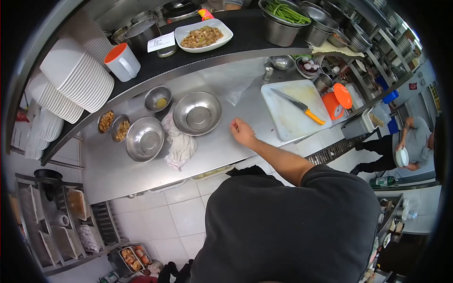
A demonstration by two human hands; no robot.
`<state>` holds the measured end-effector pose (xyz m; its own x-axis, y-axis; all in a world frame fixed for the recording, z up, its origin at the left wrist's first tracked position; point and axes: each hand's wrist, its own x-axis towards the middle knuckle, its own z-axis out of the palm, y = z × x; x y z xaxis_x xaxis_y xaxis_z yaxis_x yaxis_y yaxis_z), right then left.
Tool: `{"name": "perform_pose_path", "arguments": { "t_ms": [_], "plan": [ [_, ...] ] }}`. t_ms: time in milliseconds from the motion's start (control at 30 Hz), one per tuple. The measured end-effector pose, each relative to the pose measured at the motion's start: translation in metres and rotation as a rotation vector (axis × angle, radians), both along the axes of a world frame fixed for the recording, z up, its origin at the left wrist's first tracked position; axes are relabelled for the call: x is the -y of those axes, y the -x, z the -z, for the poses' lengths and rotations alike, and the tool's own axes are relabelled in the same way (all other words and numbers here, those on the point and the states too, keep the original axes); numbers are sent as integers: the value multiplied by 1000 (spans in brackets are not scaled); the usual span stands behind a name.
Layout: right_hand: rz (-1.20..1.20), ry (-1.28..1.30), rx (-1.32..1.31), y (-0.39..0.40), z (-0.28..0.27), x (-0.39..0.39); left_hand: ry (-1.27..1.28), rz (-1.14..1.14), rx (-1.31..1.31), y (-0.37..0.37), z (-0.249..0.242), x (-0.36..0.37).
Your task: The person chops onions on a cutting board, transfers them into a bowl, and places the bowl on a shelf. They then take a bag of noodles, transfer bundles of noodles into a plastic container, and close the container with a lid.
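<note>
My right hand [243,132] is over the steel counter [226,158], its fingers curled together. Whether anything small is in them is hidden. To its left is a wide steel bowl [198,113] with nothing visible in it. On its right lies a white cutting board [288,125], on which rests a knife [299,104] with an orange-yellow handle. Farther left, a crumpled white cloth [180,146] lies beside a second steel bowl [145,139]. Behind them a smaller bowl [157,99] holds a little yellow stuff. My left hand is out of view.
Two small bowls of brown bits [106,121] stand at the counter's left. An orange scale [334,106] is right of the board. The raised shelf carries a plate of chopped food [203,37], a mug [122,62] and stacked white dishes [78,70]. Another person [415,141] holds plates at far right.
</note>
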<state>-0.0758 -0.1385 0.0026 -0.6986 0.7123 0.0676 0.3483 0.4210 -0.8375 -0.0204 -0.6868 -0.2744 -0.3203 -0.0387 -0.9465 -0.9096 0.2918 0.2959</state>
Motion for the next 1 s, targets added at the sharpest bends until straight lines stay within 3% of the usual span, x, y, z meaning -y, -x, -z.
{"name": "perform_pose_path", "arguments": {
  "t_ms": [67, 167, 267, 433, 500, 600, 700, 900, 1000],
  "plan": [
    [28, 58, -9, 6, 25, 3, 1, 30, 79, -34, -8, 4],
    [110, 463, 27, 24, 58, -4, -11, 53, 85, -52, -13, 4],
    [90, 771, 97, 39, 23, 0, -30, 41, 23, -50, -13, 3],
    [10, 876, 211, 81, 16, 6, -30, -73, -185, -19, -19, -6],
    [17, 873, 177, 80, 16, -4, -55, -125, -294, 13, -34, -18],
    [74, 670, 151, 60, 16, 1, -64, -165, -423, 68, -63, -38],
    [163, 592, 38, 15, 14, -6, -59, -93, -451, 105, -69, -42],
    [423, 459, -132, -91, 24, -65, 81, 189, -113, 92, -16, -17],
    [657, 552, -312, -121, 5, -111, -55, 126, 73, 54, -44, -33]
  ]
}}
